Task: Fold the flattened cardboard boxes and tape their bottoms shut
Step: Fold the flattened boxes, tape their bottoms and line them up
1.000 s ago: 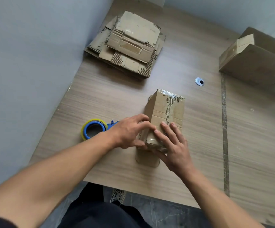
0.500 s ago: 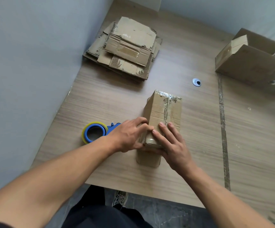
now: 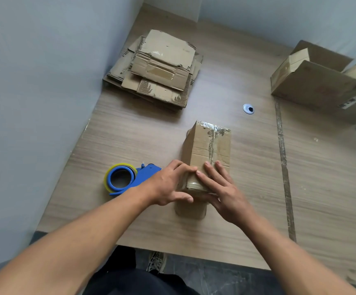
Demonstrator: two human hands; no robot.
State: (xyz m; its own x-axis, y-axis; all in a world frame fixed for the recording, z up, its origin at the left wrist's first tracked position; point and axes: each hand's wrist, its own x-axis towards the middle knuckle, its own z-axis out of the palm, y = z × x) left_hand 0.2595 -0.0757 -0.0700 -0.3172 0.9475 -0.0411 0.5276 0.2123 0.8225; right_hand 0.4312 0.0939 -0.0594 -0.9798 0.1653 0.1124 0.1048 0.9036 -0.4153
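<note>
One box (image 3: pixel 207 154) is lying in the middle of the bench (image 3: pixel 322 188). The left hand (image 3: pixel 168 184) is gripping its near end with bent fingers, and the right hand (image 3: pixel 221 188) is pressing flat, straight fingers on its taped top. One blue tape gun (image 3: pixel 128 179) is sitting just beside the left hand, one pile of flat boxes (image 3: pixel 158 71) is lying far back, and one big open box (image 3: pixel 317 81) is showing a label (image 3: pixel 350 102) too blurry to read.
</note>
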